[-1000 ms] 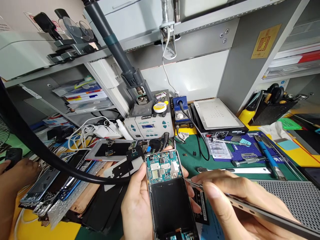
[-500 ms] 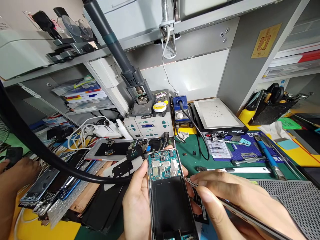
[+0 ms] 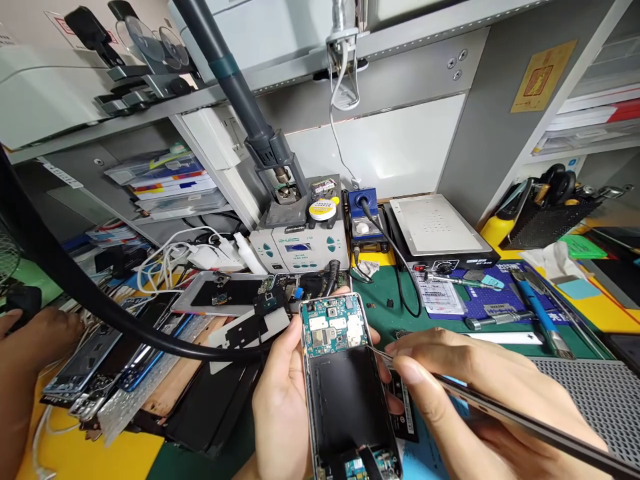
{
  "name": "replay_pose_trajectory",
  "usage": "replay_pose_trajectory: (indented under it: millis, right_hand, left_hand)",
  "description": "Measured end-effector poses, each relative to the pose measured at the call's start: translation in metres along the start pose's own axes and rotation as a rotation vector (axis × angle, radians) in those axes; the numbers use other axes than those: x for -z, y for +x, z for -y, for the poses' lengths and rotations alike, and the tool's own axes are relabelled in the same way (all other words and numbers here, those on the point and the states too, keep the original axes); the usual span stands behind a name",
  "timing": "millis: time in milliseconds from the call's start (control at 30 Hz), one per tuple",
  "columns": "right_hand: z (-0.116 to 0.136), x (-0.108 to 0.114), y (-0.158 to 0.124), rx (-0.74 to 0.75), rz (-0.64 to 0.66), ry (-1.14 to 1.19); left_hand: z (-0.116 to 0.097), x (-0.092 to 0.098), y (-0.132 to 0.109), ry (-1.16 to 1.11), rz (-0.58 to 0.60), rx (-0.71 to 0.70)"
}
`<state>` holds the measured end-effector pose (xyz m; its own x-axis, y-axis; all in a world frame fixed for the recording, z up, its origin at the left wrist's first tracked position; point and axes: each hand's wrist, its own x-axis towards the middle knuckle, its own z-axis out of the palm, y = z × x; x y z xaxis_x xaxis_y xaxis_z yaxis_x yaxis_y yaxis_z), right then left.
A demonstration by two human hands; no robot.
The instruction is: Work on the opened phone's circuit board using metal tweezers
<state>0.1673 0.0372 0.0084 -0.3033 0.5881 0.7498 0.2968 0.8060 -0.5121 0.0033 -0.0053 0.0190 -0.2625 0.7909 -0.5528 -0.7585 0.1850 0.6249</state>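
Left hand (image 3: 283,400): its grip is clasping the opened phone (image 3: 345,400) along the left edge, with the thumb lying on the frame and fingertips showing past the right side.
Opened phone: it is being held just above the counter (image 3: 395,320), straight in front of the person, back cover off, with the green circuit board (image 3: 333,327) at its top end and a dark bay below.
Right hand (image 3: 465,393): its grip is pinching the tweezers (image 3: 500,417) between thumb and fingers.
Tweezers: they are slanting in from the lower right, the tip touching the phone's right edge just under the circuit board.
Rework station (image 3: 300,243): it is sitting on the counter behind the phone.
Another person's hand (image 3: 35,333): it is resting at the far left, beside a pile of dismantled phones (image 3: 115,360).
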Motion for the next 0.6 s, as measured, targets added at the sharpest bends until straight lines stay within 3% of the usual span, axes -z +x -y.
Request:
replay_pose_trajectory:
  millis: [333, 433, 533, 600]
  right_hand:
    - [-0.005, -0.002, -0.015, 0.047, 0.038, -0.052]
    - [0.002, -0.007, -0.013, 0.036, -0.055, -0.030]
    - [0.007, -0.008, -0.011, 0.002, -0.086, -0.041]
    - [0.008, -0.006, -0.010, -0.024, -0.030, -0.086]
  left_hand:
    - [-0.004, 0.000, 0.000, -0.003, 0.015, 0.013]
    - [-0.004, 0.001, 0.001, -0.041, 0.003, 0.028]
    - [-0.003, 0.004, 0.003, -0.011, -0.053, -0.028]
    - [-0.001, 0.006, 0.004, -0.007, -0.084, -0.091]
